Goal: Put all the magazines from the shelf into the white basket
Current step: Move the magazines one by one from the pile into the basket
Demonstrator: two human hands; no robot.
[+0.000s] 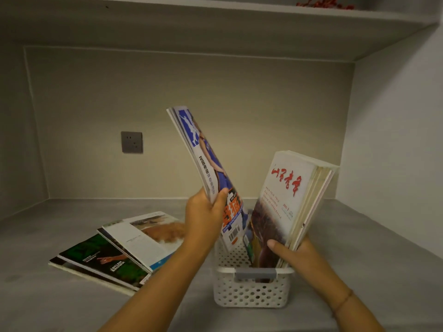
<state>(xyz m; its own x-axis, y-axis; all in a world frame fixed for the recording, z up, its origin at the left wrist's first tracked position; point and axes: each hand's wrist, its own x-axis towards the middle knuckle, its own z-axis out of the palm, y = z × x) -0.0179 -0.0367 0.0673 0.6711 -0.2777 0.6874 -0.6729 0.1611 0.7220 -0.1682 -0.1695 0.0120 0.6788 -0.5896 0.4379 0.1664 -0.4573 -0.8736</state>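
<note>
A white perforated basket (251,291) stands on the grey shelf surface. My left hand (203,219) grips a blue basketball magazine (208,164), held upright and tilted left, its lower end inside the basket. My right hand (294,255) holds a stack of magazines (287,207) with a white cover and red lettering; it stands in the basket and leans right. Left of the basket, a few more magazines (119,250) lie flat in an overlapping pile, the dark green one nearest me.
The shelf bay has a grey back wall with a power socket (131,142), side walls left and right, and a shelf board overhead (215,25). Something red (323,3) lies on the upper shelf.
</note>
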